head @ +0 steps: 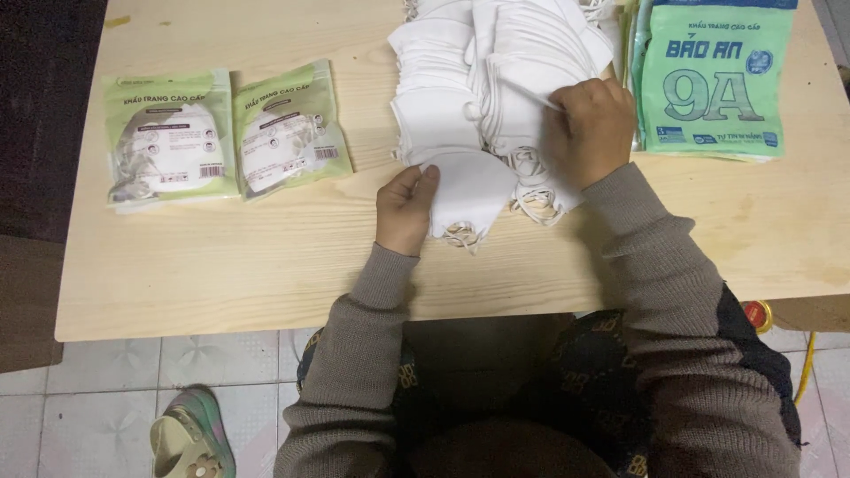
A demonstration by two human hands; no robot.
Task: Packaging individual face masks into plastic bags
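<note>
Masks lie in a loose white heap (496,80) at the far middle of the pale wooden table (221,265), overlapping like shingles, elastic loops trailing off the near edge. My left hand (405,208) pinches the edge of the front mask (469,190) between thumb and fingers; that mask sits just nearer me than the heap and touches it, its loops hanging toward the table edge. Grip is light, at the edge only, which I judge keeps the cloth flat rather than bunched.

My right hand (591,128) rests knuckles-up on the right side of the heap, fingers curled down into the masks. Whether it grasps one or merely presses the stack steady, I cannot tell; the fingertips are hidden under the hand.

Stack of flat green printed pouches (715,80) sits just beside the heap at the right, close to the right hand. Two sealed pouches, light green with a clear window showing a white mask inside, lie side by side at the far left: outer one (168,137), inner one (290,128), well apart from the heap. Both sleeves are grey-brown knit. A sandal (190,438) is on the tiled floor below, left.
</note>
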